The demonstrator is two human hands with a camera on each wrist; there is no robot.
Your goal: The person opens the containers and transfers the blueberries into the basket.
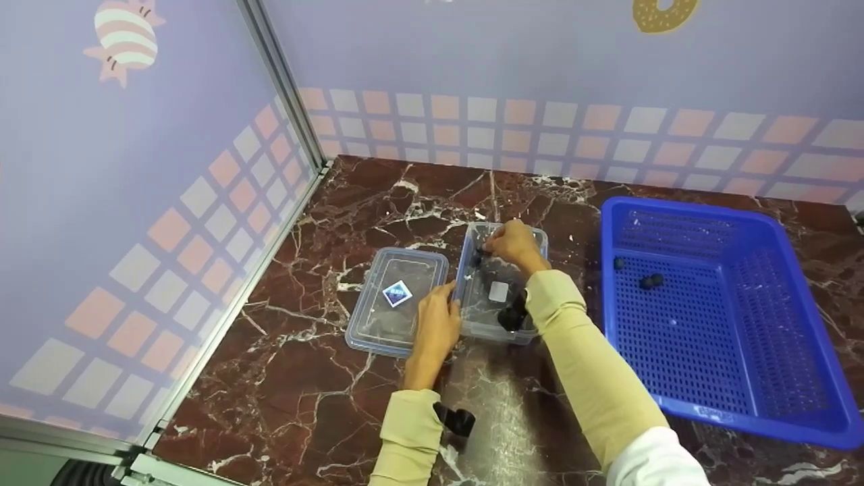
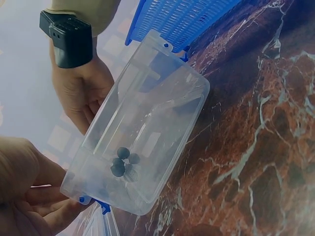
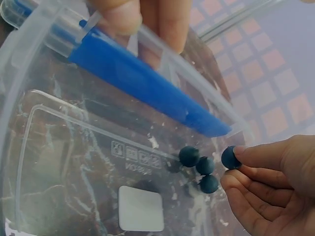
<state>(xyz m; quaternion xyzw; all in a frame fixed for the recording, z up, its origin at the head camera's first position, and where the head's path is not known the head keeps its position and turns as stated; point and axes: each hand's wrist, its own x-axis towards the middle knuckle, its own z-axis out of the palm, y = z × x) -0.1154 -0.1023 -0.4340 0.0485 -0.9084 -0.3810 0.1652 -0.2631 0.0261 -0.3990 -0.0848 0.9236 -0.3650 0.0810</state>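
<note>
A clear plastic container with blue latches stands uncovered on the table. My left hand grips its left rim, thumb and fingers on either side of the wall. Inside the far end, my right hand pinches a dark blueberry between thumb and forefinger. Next to it, three more blueberries lie clustered on the container's bottom, near a white square pad. A clear lid with a blue diamond label lies flat left of the container.
A large blue perforated basket stands on the right, with a few blueberries on its floor. Patterned walls close off the marbled table at the back and left. Black cameras are strapped to both wrists.
</note>
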